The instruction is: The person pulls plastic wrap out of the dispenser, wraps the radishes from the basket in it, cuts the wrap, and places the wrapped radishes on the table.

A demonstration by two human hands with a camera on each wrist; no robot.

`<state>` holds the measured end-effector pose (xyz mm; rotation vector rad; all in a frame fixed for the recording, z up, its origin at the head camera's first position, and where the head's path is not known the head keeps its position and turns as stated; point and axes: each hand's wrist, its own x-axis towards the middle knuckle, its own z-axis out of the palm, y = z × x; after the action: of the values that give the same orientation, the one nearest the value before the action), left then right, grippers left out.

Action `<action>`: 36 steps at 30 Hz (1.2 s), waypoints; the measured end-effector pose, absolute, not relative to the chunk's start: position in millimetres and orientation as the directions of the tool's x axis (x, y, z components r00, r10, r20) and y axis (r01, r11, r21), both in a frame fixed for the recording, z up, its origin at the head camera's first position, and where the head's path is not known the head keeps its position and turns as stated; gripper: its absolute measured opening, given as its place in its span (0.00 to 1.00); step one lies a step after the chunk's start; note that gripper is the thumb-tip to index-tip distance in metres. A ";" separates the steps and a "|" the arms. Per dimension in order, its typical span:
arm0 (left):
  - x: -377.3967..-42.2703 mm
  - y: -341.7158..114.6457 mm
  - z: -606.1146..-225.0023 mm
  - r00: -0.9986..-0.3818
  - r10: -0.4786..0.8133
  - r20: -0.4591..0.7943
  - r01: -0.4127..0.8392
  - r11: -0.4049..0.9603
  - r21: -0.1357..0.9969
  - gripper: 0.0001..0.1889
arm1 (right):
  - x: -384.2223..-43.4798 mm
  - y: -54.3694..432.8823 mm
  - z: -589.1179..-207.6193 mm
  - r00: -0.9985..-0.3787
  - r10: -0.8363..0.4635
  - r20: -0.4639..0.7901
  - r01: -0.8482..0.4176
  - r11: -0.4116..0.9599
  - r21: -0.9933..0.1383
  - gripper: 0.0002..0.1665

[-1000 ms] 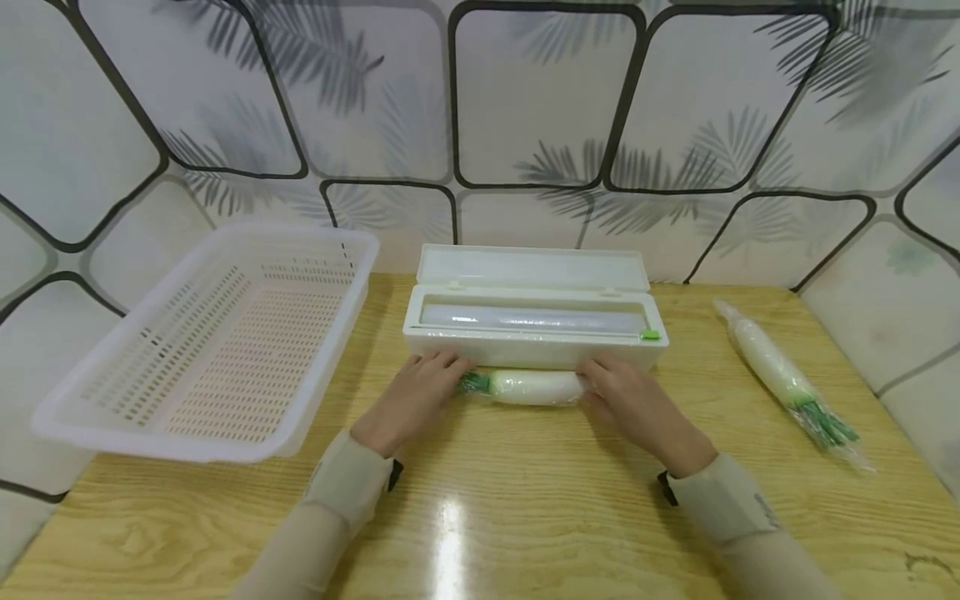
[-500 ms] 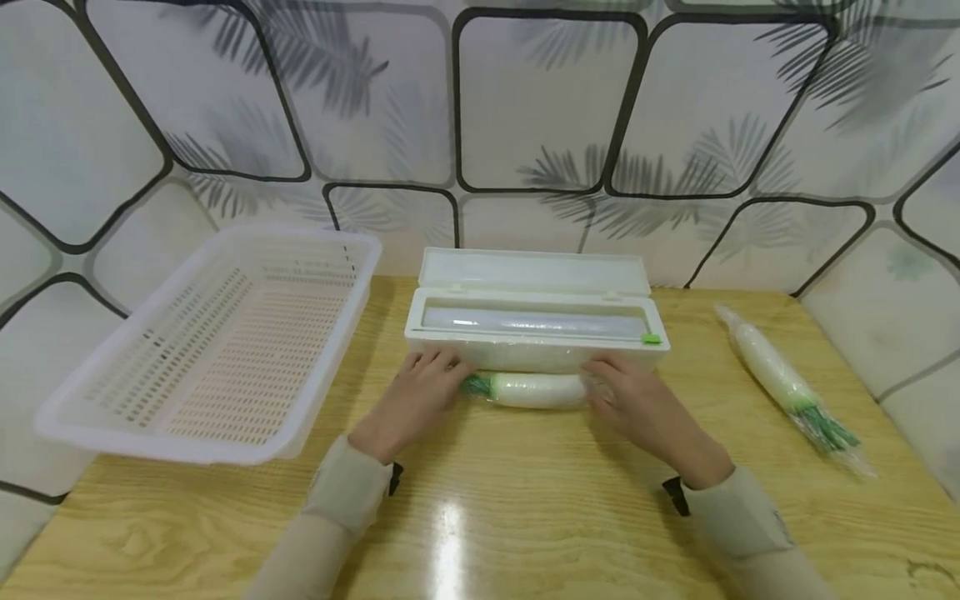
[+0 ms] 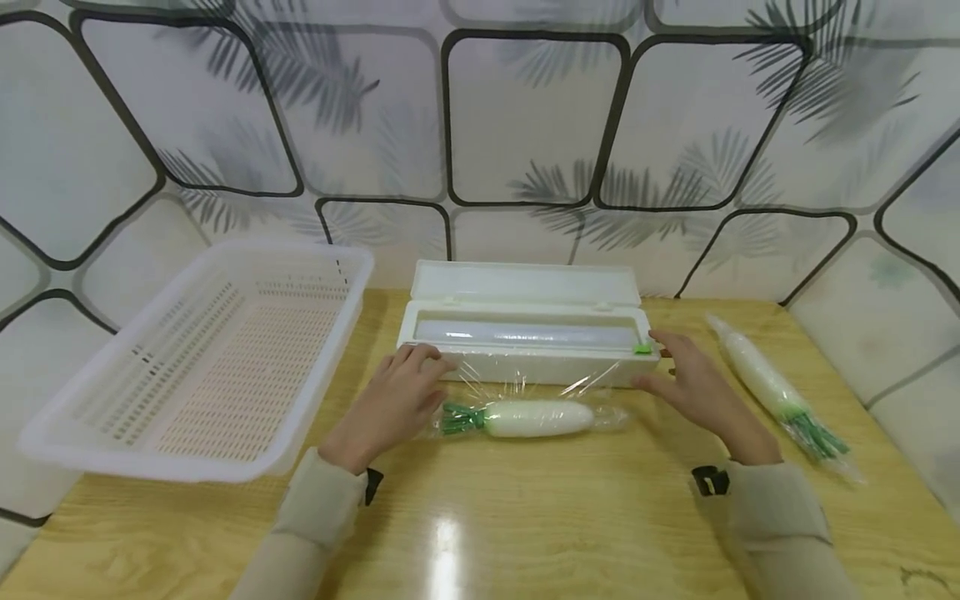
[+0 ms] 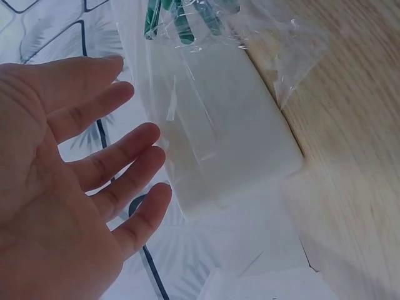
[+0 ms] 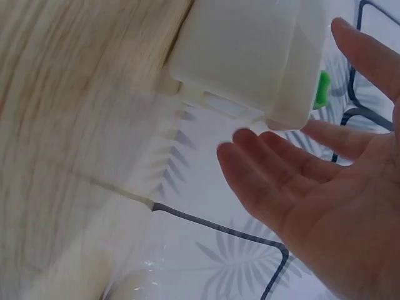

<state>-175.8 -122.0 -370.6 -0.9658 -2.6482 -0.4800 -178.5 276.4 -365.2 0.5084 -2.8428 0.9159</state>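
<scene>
A white radish (image 3: 536, 418) with green stalks lies on the table in front of a white cling film dispenser (image 3: 540, 369). Clear cling film (image 3: 517, 381) stretches from the dispenser's front down to the radish. My left hand (image 3: 393, 400) is at the dispenser's front left corner; the left wrist view shows its fingers (image 4: 119, 150) spread and loosely bent beside the box, holding nothing. At the dispenser's right end is my right hand (image 3: 697, 387), fingertips close to the green slider (image 3: 642, 349). In the right wrist view its fingers are extended around the box's end (image 5: 237, 50).
A white perforated plastic basket (image 3: 281, 471) stands on the left of the wooden table (image 3: 570, 525). To the right lies another film-wrapped radish (image 3: 765, 375). The dispenser's lid (image 3: 525, 283) is raised at the back, before a patterned wall (image 3: 532, 125).
Both hands have let go of the radish's ends. It now lies slightly nearer me with film stretched behind it. My right hand has moved right to the dispenser's end.
</scene>
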 end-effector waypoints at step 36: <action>-178.6 -122.0 -374.9 -0.685 0.605 0.405 0.708 0.683 0.179 0.12 | -199.4 281.3 -375.7 -0.910 -0.179 0.375 -0.387 0.694 -0.608 0.09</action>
<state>-178.6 -122.0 -374.9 -1.0394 -2.5833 -0.4651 -199.4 281.3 -375.7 0.4482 -2.6188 1.0350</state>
